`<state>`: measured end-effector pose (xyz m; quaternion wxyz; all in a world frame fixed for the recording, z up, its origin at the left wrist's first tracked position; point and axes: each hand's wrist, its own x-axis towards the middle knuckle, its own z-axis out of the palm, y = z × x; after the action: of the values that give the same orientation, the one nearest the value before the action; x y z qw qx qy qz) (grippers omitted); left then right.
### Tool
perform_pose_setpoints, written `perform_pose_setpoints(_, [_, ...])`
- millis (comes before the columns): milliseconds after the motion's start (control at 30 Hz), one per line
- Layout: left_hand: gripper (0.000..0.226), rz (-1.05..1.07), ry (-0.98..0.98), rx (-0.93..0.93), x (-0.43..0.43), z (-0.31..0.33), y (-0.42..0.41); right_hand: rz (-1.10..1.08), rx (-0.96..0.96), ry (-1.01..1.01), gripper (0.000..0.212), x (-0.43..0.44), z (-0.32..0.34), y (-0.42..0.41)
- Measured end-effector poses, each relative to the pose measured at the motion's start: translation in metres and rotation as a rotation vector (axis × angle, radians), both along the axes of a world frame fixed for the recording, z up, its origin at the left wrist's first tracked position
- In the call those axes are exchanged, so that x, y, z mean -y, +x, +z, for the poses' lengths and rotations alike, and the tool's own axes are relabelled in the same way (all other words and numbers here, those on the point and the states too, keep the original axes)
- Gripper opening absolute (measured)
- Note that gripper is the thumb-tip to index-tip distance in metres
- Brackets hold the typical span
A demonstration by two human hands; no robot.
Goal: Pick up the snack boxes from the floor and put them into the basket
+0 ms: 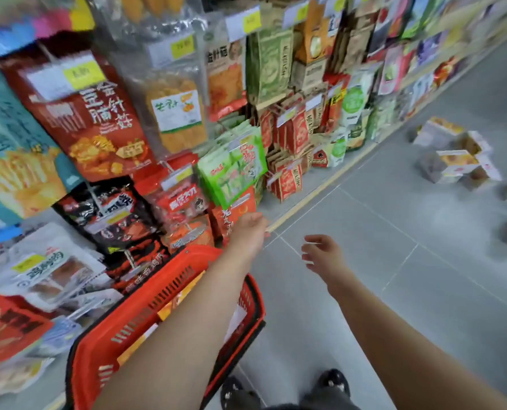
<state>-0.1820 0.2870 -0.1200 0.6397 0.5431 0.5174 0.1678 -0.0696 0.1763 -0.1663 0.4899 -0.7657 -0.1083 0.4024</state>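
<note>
I am reaching my nearer right hand (323, 257), spread and empty, toward snack boxes (453, 161) lying far right; left hand (250, 232) grip unclear

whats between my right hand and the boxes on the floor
Only bare grey floor tiles lie between the right hand and the boxes. Nothing stands in that stretch, as the head view shows.

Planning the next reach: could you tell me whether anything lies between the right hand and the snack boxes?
Nothing visible: only bare grey floor tiles separate the right hand from the snack boxes ahead.
</note>
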Motion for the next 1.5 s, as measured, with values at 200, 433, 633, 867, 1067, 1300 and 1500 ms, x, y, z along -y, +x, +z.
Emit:
perform_pose_setpoints(200, [0.008, -0.153, 0.132, 0.085, 0.049, 0.041, 0.111, -0.185, 0.086, 0.154, 0.019, 0.068, 0.043, 0.091])
perform_pose_setpoints(433, [0.016, -0.249, 0.133, 0.159, 0.132, 0.052, 0.244, -0.374, 0.045, 0.286, 0.018, 0.149, 0.071, 0.200])
perform_pose_setpoints(633, [0.017, -0.281, 0.086, 0.190, 0.168, 0.049, 0.317, -0.494, 0.053, 0.299, 0.019, 0.199, 0.071, 0.275])
perform_pose_setpoints(867, [0.013, -0.345, 0.038, 0.192, 0.171, 0.036, 0.419, -0.600, 0.053, 0.282, 0.017, 0.211, 0.061, 0.359])
perform_pose_setpoints(1067, [0.010, -0.398, 0.023, 0.210, 0.134, 0.032, 0.536, -0.658, 0.090, 0.269, 0.015, 0.183, 0.055, 0.467])
perform_pose_setpoints(1300, [0.009, -0.471, 0.030, 0.129, 0.091, 0.018, 0.654, -0.781, 0.027, 0.256, 0.021, 0.155, 0.041, 0.567])
perform_pose_setpoints(1500, [0.013, -0.545, -0.014, 0.090, 0.096, 0.008, 0.758, -0.893, -0.008, 0.220, 0.020, 0.166, 0.022, 0.662])
